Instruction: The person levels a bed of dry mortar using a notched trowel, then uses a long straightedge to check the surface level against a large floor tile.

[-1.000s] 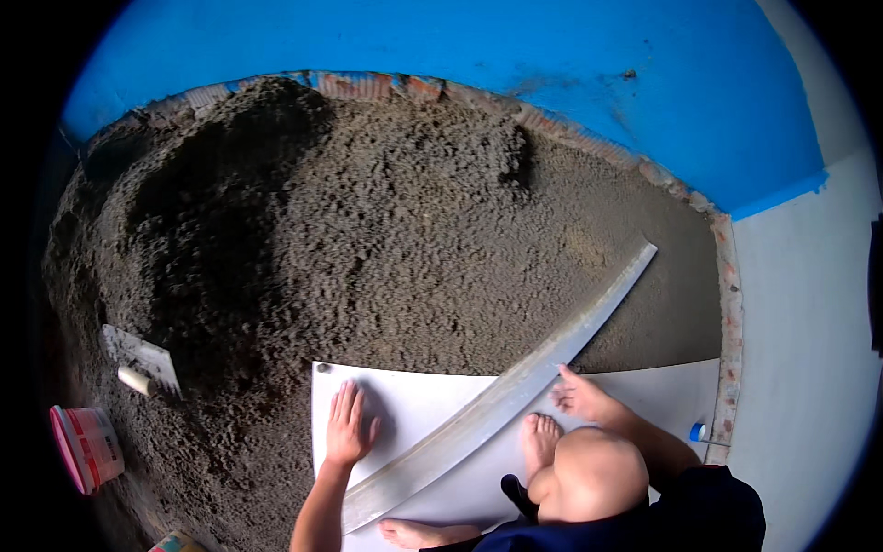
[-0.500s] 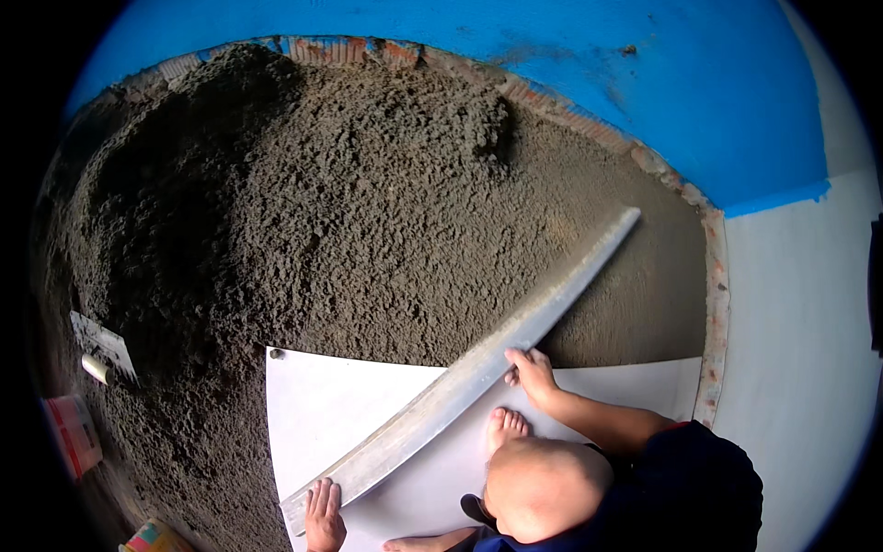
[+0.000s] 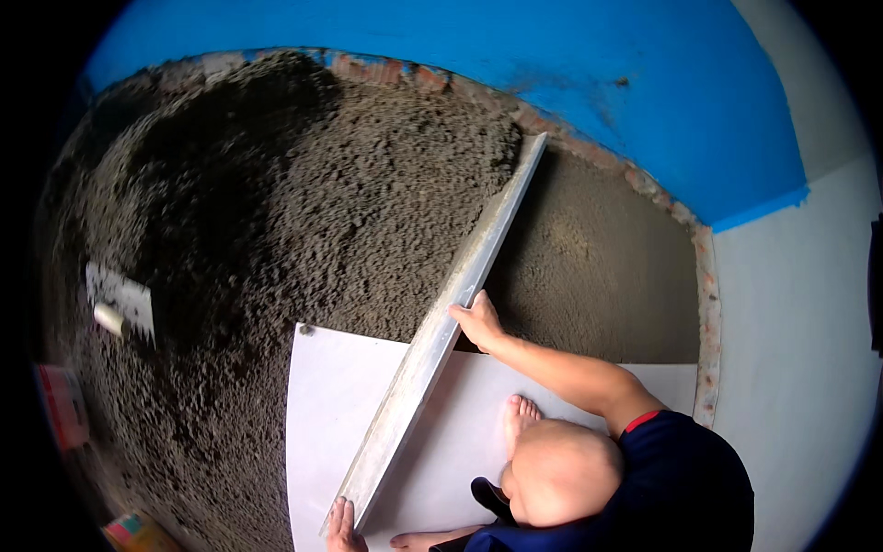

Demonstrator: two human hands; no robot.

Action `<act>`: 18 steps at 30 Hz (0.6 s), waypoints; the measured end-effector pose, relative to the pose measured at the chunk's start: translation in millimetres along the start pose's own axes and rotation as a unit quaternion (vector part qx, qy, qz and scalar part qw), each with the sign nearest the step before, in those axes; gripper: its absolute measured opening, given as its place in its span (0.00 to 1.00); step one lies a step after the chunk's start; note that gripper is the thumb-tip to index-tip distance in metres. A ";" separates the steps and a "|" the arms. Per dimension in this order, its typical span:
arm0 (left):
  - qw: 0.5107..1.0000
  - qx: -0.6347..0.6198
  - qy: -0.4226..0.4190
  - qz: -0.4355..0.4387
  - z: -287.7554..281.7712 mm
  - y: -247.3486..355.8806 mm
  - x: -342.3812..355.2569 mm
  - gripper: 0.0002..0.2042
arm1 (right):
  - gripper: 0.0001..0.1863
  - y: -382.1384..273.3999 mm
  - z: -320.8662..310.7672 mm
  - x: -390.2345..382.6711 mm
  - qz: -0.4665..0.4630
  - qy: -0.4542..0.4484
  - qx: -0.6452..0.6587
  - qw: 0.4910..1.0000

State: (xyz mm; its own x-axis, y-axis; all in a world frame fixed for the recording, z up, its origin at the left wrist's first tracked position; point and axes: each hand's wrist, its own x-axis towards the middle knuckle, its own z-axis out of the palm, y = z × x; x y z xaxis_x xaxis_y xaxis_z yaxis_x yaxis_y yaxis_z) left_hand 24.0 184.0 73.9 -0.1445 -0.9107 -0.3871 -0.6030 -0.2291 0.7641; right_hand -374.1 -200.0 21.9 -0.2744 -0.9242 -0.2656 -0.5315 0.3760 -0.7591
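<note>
A long metal screed board [image 3: 405, 405] slants from the bottom middle up to the far brick edge. My right hand [image 3: 478, 322] grips it near its middle, fingers wrapped over its right edge. At its near end my left hand [image 3: 345, 529] is closed on it, partly cut off by the frame's lower edge. Rough, loose grey mortar [image 3: 395, 184] is heaped to the left of the board, some of it against the far end. Smoother, levelled mortar [image 3: 635, 304] lies on its right. The board's near half passes over a white sheet [image 3: 336, 386].
A notched trowel [image 3: 138, 294] with a pale handle rests on the mortar at left. Beyond it are a red-and-white bucket [image 3: 64, 405] and a colourful container [image 3: 138, 534]. A broken brick edge [image 3: 706, 322] borders the mortar, below a blue wall [image 3: 644, 55]. My bare feet are on the sheet.
The screed board has swung counterclockwise; its far end has moved up and left, toward the brick edge. My right hand has gone with it, while my left hand has shifted slightly right and down.
</note>
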 end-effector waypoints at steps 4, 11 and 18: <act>0.996 -0.023 0.074 0.039 21.8 -21.7 -24.8 0.39 | 0.32 -16.2 18.5 -10.2 0.008 -0.030 0.023 0.999; 0.998 -0.037 0.038 -0.042 50.7 4.8 -64.8 0.38 | 0.30 -34.8 38.0 -28.2 -0.068 -0.109 -0.044 0.991; 0.999 -0.005 0.027 -0.021 54.3 10.7 -47.6 0.37 | 0.52 -121.0 91.7 -37.3 -0.097 -0.269 -0.115 0.951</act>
State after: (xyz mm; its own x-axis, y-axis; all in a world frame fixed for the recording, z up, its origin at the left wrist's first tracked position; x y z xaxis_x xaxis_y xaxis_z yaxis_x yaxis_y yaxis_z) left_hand -18.2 243.6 72.5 -0.0764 -0.9173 -0.3909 -0.6003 -0.2707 0.7526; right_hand -226.1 -217.1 69.1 0.2644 -0.8546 -0.4469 -0.7092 0.1417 -0.6907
